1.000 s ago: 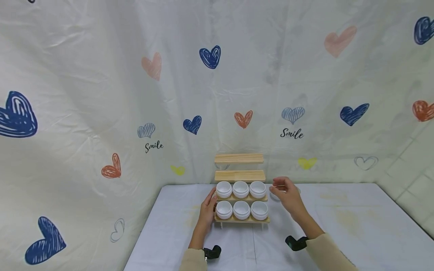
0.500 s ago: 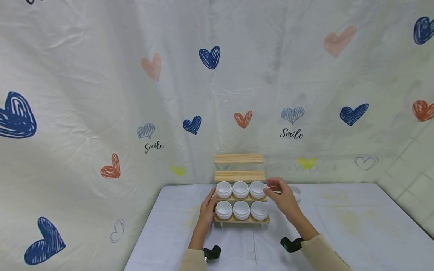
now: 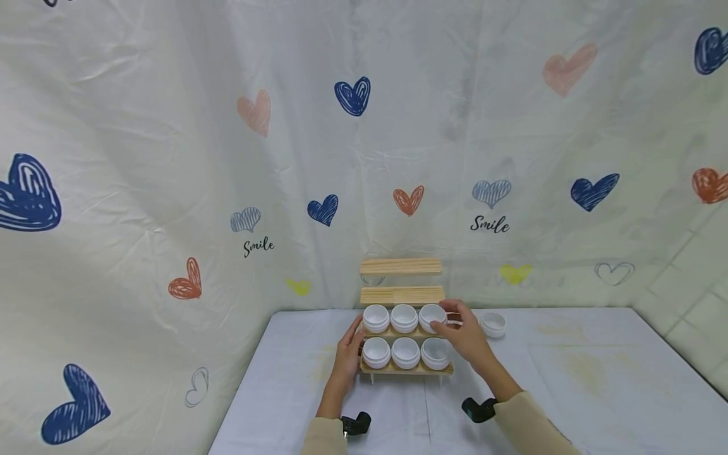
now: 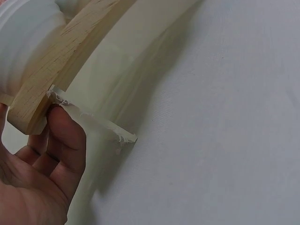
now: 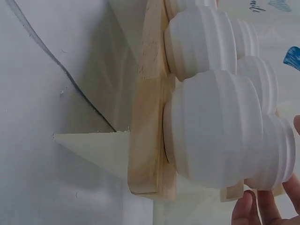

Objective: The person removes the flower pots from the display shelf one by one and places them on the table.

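A wooden tiered stand [image 3: 406, 370] with pale supports stands on the table, its two lower tiers each carrying a row of white ridged cups [image 3: 406, 352]. My left hand [image 3: 345, 360] grips the stand's left end; in the left wrist view its fingers [image 4: 65, 136] curl under the wooden board [image 4: 61, 56]. At the right end of the second tier, my right hand [image 3: 467, 332] holds the white cup [image 3: 431, 316] between thumb and fingers. The right wrist view shows those fingers [image 5: 241, 208] at that cup [image 5: 276, 150], partly behind a nearer one.
One more white cup [image 3: 493, 325] sits on the white-covered table [image 3: 569, 379], right of my right hand. The stand's two upper boards [image 3: 402, 294] bear no cups. A white curtain [image 3: 296, 158] printed with hearts hangs behind the table.
My right hand has moved left from the loose cups beside the stand to the second tier's right-end cup, uncovering the cup on the table. My left hand has stayed on the stand.
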Demonstrator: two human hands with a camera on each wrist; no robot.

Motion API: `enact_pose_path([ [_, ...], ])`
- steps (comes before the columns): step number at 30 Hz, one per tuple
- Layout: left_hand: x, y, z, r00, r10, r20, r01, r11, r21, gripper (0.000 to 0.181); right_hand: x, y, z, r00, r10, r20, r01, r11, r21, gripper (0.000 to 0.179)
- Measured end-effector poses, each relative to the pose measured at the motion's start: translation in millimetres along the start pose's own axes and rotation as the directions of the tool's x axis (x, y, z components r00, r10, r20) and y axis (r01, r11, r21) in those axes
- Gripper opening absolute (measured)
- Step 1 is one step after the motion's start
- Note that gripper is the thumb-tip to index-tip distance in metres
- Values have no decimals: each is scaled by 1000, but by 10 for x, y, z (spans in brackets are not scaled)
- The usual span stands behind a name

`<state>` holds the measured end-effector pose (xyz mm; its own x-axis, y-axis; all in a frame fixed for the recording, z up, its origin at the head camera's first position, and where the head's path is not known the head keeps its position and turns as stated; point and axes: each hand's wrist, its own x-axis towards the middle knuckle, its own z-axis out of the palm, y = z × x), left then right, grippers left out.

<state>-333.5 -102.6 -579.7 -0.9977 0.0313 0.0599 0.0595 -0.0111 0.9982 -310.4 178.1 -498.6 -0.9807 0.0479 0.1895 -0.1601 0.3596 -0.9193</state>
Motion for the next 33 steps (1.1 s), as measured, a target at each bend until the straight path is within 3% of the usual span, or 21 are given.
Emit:
enact_pose_path([
  [14, -2, -20, -5, 1000, 14, 9, -14, 1000, 22, 52, 18, 18, 74, 999, 49, 10, -49, 999, -23, 62],
  [25, 11, 27, -11, 1000, 28, 12, -28, 999, 15, 49, 41, 15, 68, 999, 39, 8, -38, 998, -52, 60],
  [33, 12, 100, -36, 998, 15, 53, -16, 1000, 15, 49, 50, 41, 52, 999, 29, 15, -28, 999, -39, 60],
])
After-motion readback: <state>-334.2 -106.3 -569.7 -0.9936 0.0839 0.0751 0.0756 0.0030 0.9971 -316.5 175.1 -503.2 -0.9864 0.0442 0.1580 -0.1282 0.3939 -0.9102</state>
